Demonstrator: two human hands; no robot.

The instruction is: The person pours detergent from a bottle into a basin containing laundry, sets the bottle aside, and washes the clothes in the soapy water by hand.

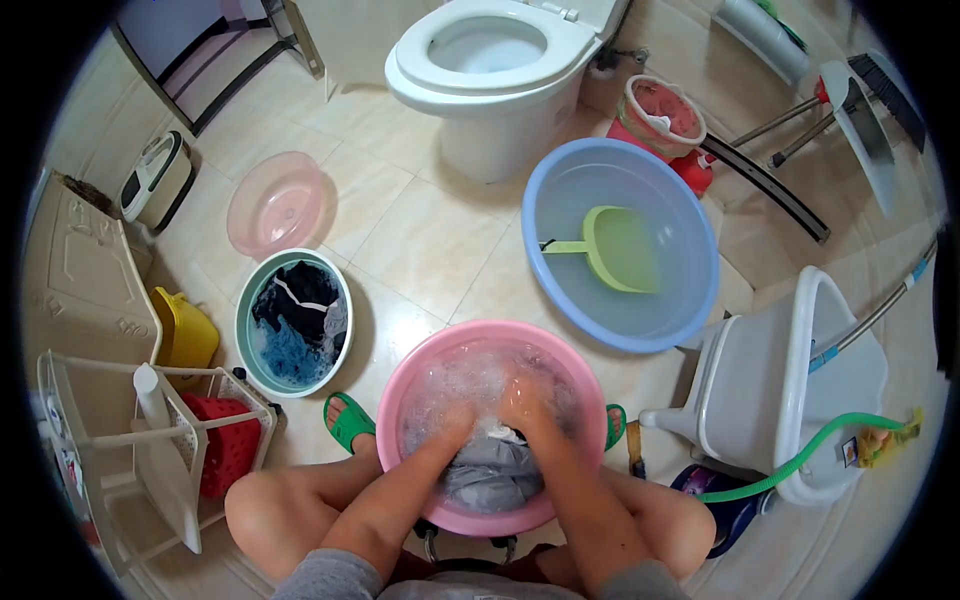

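A pink basin [393,395] full of foamy water stands on the floor between my knees. Grey wet cloth [490,475], probably a garment, bulges out of the water on its near side, with a small white-and-black patch near my right wrist. My left hand [458,418] dips into the suds at the middle of the basin; its fingers are under the water. Just to its right, my right hand [522,398] is also down in the foam against the cloth, wet and slightly blurred. Suds hide the fingertips of both hands and whatever they grip.
Left of the basin is a teal-lined tub [243,350] with dark and blue clothes soaking. Beyond it lies a clear pink basin [245,215]. A large blue tub [535,215] holds cloudy water and a green scoop [610,250]. A white baby bath [745,385], a green hose [790,465] and a rack [120,437] flank me.
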